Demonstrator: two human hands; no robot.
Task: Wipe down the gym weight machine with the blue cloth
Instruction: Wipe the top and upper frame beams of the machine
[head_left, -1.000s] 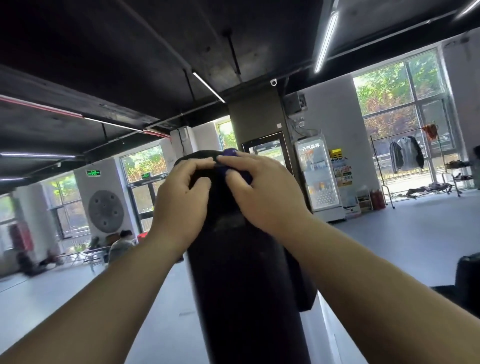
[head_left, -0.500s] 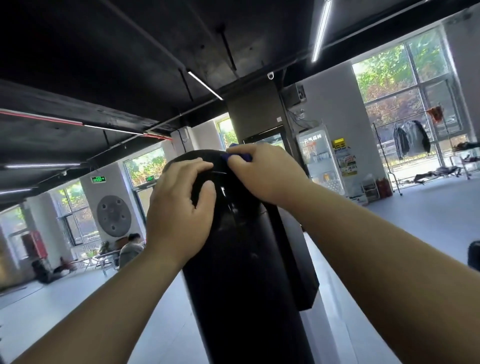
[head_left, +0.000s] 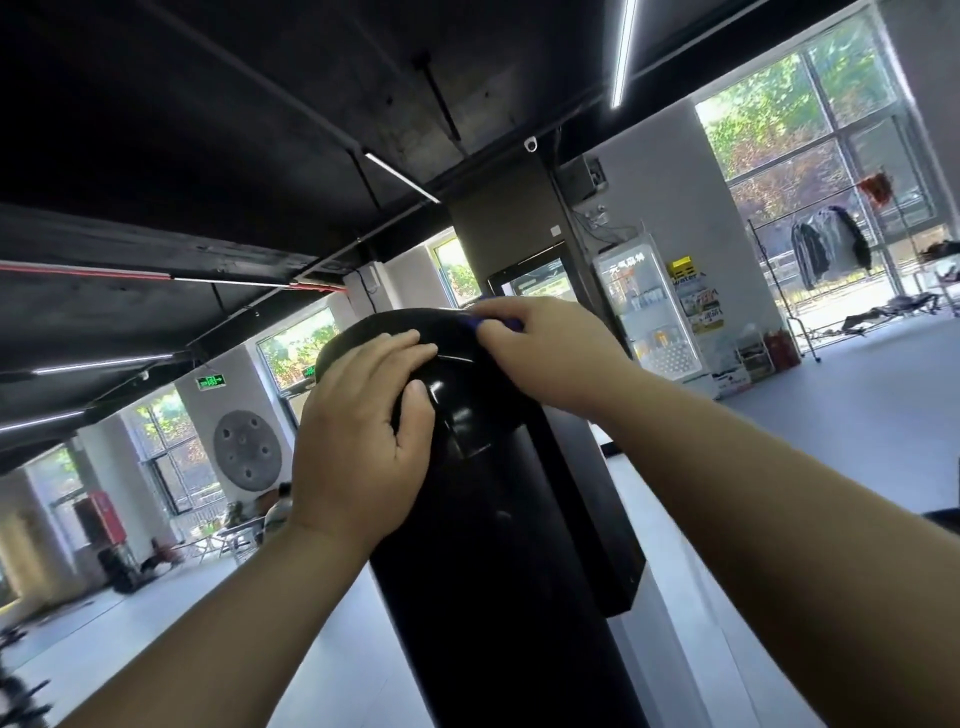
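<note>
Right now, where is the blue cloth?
In the head view the blue cloth sits on the rounded top of the black machine, right side, mostly hidden under the right hand; the left hand rests just left of it.

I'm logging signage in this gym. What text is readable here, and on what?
"water": on the yellow sign beside the glass-door drinks fridge.
Fridge's lit header: white characters, too blurred to read.
Green lit wall sign: too small to read.
Posters below the yellow sign: unreadable.
Glossy black machine: no text visible.

The blue cloth (head_left: 514, 324) is mostly hidden under the right hand (head_left: 545, 353); the black machine (head_left: 498, 545) is cut off at the picture's bottom edge.
</note>
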